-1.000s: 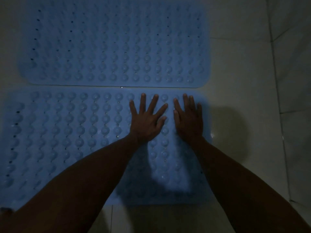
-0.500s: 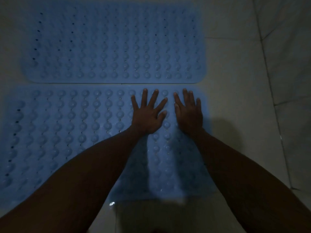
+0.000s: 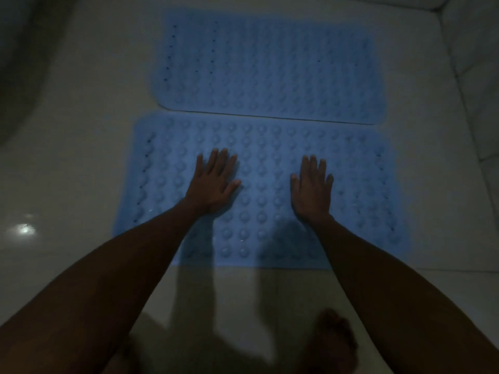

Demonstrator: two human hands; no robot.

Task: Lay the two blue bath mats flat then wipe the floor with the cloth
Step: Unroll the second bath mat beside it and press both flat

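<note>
Two blue bath mats with rows of round bumps lie flat on the pale tiled floor, one behind the other. The near mat (image 3: 361,190) carries both my hands, palms down with fingers spread. My left hand (image 3: 214,184) rests left of its middle and my right hand (image 3: 312,188) right of its middle, a hand's width or more apart. The far mat (image 3: 270,68) lies just beyond, its near edge almost touching the near mat. Neither hand holds anything. No cloth is in view.
Pale glossy floor tiles (image 3: 81,157) surround the mats, with a light reflection at the left. A tiled wall (image 3: 475,49) rises at the right. A dark curved shape (image 3: 16,63) fills the upper left corner. My bare foot (image 3: 332,344) stands near the bottom edge.
My hands have slid from the near mat's right end toward its middle and moved apart. The view has shifted, so the mats now sit further right and higher.
</note>
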